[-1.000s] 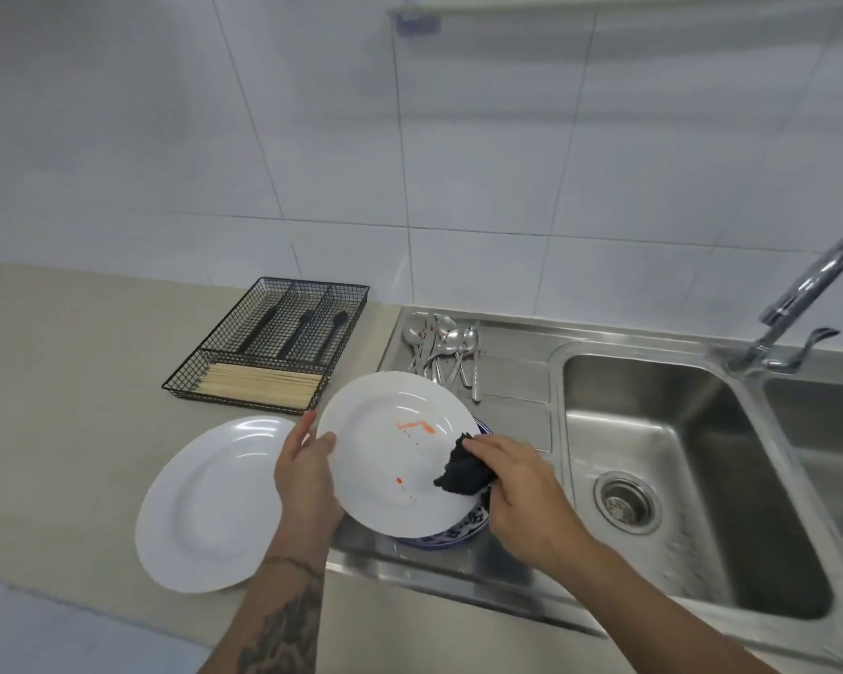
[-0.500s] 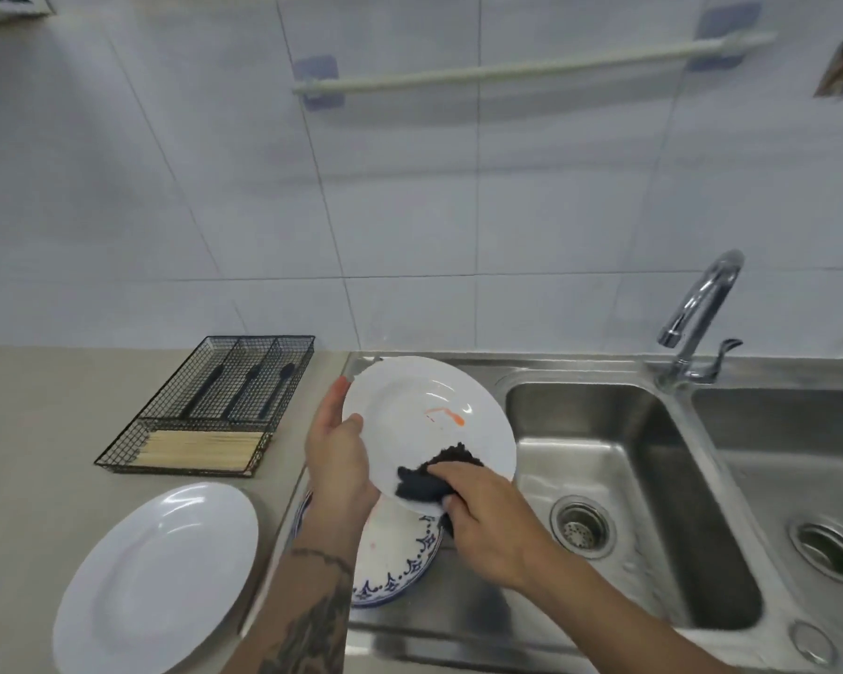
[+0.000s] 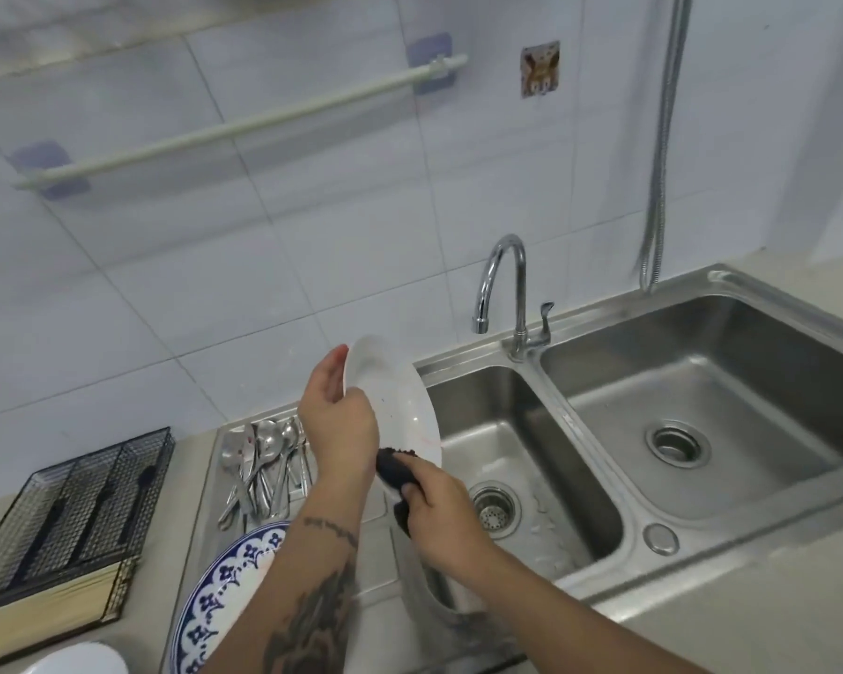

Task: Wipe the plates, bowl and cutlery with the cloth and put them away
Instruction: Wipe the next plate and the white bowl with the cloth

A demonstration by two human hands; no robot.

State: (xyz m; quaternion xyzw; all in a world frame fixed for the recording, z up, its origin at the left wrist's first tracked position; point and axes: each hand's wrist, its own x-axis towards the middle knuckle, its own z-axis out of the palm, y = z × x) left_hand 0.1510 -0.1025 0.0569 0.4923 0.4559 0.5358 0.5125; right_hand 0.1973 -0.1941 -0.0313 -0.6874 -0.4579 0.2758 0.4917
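My left hand (image 3: 334, 420) holds a white plate (image 3: 400, 406) tilted almost on edge over the left sink basin (image 3: 521, 459). A faint red smear shows near its lower rim. My right hand (image 3: 439, 513) grips a dark cloth (image 3: 393, 467) and presses it against the plate's lower edge. A blue-patterned plate (image 3: 225, 591) lies on the steel drainboard below my left forearm. Several metal spoons (image 3: 264, 459) lie in a pile at the back of the drainboard. Another white plate (image 3: 76, 659) shows partly at the bottom left.
A black wire cutlery tray (image 3: 74, 508) with dark utensils and wooden chopsticks (image 3: 49, 610) sits on the counter at left. A chrome tap (image 3: 507, 289) stands behind the two basins; the right basin (image 3: 702, 411) lies beyond. A towel rail (image 3: 234, 124) is on the tiled wall.
The plate has been lifted and tipped up nearly on edge over the left basin. The cloth has slid down to its lower rim. My view has swung to the right.
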